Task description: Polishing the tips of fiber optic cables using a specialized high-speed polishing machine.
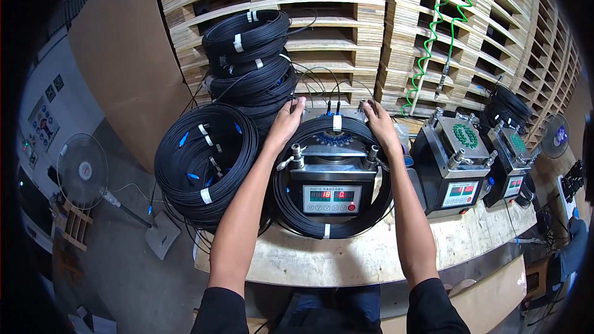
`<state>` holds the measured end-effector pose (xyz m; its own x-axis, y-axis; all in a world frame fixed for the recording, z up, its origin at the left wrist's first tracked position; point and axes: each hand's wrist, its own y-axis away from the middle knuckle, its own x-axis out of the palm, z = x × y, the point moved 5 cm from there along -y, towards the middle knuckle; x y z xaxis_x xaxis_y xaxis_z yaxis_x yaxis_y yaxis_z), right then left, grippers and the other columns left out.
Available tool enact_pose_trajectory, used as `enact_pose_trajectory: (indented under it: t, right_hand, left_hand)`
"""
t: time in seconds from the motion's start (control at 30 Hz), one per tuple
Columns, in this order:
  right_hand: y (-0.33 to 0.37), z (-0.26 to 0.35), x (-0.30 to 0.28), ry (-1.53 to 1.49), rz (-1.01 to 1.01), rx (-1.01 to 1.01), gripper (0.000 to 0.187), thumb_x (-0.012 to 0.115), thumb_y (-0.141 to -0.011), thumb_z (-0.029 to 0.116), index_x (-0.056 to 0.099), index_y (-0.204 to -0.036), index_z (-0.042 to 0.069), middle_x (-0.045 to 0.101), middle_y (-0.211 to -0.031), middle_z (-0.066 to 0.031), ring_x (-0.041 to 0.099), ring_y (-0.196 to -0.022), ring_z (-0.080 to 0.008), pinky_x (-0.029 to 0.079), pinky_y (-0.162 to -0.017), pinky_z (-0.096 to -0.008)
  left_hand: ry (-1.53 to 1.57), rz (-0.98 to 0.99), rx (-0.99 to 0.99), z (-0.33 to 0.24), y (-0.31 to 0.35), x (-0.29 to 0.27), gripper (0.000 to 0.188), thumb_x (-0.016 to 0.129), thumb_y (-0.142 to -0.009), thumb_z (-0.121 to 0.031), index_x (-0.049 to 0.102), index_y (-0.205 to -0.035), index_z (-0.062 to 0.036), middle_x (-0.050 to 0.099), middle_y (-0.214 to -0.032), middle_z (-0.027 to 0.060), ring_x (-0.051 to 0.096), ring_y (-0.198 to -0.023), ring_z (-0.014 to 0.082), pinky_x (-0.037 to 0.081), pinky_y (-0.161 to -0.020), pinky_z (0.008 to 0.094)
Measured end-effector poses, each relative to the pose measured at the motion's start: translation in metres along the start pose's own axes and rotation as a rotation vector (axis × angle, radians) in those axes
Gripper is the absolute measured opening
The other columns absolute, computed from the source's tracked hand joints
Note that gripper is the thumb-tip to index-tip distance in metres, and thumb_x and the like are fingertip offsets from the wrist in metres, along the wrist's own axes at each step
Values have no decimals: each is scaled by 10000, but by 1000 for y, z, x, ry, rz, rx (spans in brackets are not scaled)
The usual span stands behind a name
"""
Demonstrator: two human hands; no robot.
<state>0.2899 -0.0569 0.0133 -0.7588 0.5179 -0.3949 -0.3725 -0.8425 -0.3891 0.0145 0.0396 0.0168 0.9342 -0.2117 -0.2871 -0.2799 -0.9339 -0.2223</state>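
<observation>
A black polishing machine (331,176) with a lit red-and-green display stands before me, a loop of black cable (336,233) around it. White ties hold the loop. Two blue-ended connectors (333,113) stand in the fixture at the machine's far side, their thin leads arching up. My left hand (286,122) is closed at the far left corner of the fixture; what its fingers hold is hidden. At the far right corner, my right hand (380,122) is closed around a metal clamp knob, partly covered. The near clamp knobs (297,158) are untouched.
On the left, black cable coils (207,195) with blue connectors lie beside a tall coil stack (244,40). Two similar machines (455,161) with green-studded plates stand right. Wooden pallets (328,25) rise behind; green coiled hoses (427,40) hang there. A fan (83,170) stands far left.
</observation>
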Motion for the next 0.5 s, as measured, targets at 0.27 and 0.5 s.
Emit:
enact_pose_trajectory:
  t: [0.27, 0.5]
  right_hand:
    - [15, 30, -7, 140, 15, 133, 625, 481, -1021, 522, 604, -1289, -30, 695, -1129, -249, 652, -1117, -321, 463, -971, -367]
    - [15, 25, -5, -107, 25, 0, 631, 481, -1023, 510, 572, -1325, -37, 651, -1217, -285, 617, -1192, -351, 433, -1025, -379]
  left_hand:
    - [-10, 75, -58, 5, -3, -2, 816, 496, -958, -661, 540, -1347, 56, 635, -1261, 255, 579, -1232, 317, 401, -1057, 357]
    - [-16, 14, -69, 8, -3, -1, 849, 494, -950, -669, 497, -1395, 54, 572, -1357, 280, 521, -1314, 352, 373, -1097, 362]
